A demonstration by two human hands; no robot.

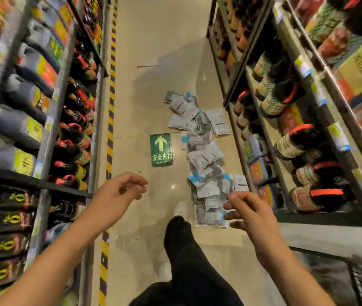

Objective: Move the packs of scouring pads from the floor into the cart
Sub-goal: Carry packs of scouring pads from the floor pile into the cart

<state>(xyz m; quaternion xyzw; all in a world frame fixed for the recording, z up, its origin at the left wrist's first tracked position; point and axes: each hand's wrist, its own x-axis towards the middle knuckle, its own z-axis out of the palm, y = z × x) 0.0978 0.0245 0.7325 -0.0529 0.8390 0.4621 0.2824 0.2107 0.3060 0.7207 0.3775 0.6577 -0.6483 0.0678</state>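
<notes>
My right hand [247,209] is out in front of me, fingers loosely bent and spread, holding nothing; its fingertips overlap the near end of the packs of scouring pads [206,155] in view, but I can't tell if they touch. My left hand [121,191] is raised at abt the same height, fingers relaxed & slightly curled, thumb near the index, also w/ nothing in it, hanging over bare floor [153,40]. Both forearms are bare. Between them, my leg in black trousers [188,257] steps fwd, w/ a white shoe [181,209] at the toe, just beside the nearest pack. The packs lie on the floor in a loose, overlapping line running away from me along the foot of the right shelf [286,138]: grey & white pouches w/ blue tabs, the far ones fanned out wider. Left of the line, apart from it, a green floor sign [161,149] w/ a yellow arrow is stuck flat to the tiles. A yellow-black hazard stripe [110,120] runs along the base of the left shelf [43,120]. Both shelves are packed w/ dark bottles w/ red caps plus boxed goods; labels too blurred to read. At bottom right, the dark wire edge of the cart [361,277] shows, blurred, near my right forearm; I can't see what's in it.
</notes>
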